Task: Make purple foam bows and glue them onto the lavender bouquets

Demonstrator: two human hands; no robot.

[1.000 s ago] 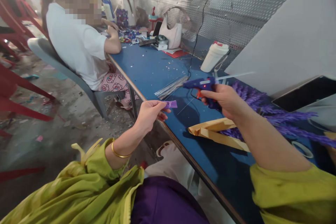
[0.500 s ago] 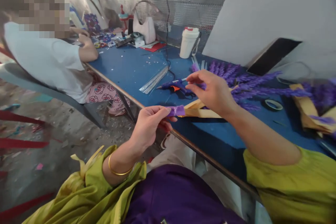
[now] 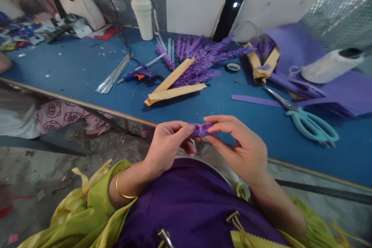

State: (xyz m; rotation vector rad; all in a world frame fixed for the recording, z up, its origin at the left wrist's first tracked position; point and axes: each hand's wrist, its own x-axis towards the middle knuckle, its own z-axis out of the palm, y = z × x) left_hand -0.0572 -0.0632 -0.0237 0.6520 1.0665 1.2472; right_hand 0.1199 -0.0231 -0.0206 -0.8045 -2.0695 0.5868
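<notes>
Between my hands, in front of the table edge, is a short purple strip (image 3: 200, 129) with a shiny whitish smear along it. My left hand (image 3: 171, 141) pinches its left end between thumb and fingers. At its right end, the thumb and fingertips of my right hand (image 3: 240, 145) close on the strip. Just beyond lies a bunch of purple lavender-like flowers (image 3: 200, 60) with tan paper-wrapped strips (image 3: 177, 92) meeting in a V. A blue glue gun (image 3: 141, 74) rests left of them, a clear glue stick at its back.
Teal-handled scissors (image 3: 312, 124) and another purple strip (image 3: 255, 100) lie at right, before purple sheets and a white thread cone (image 3: 331, 66). A tape roll (image 3: 233, 67), thin wires (image 3: 113, 74), a white tumbler (image 3: 143, 17) and a phone (image 3: 228, 19) are farther back. Someone sits at left.
My view has swung right. My right hand has come from beside the glue gun down to the purple strip, and its fingers now grip the right end. My left hand keeps its hold.
</notes>
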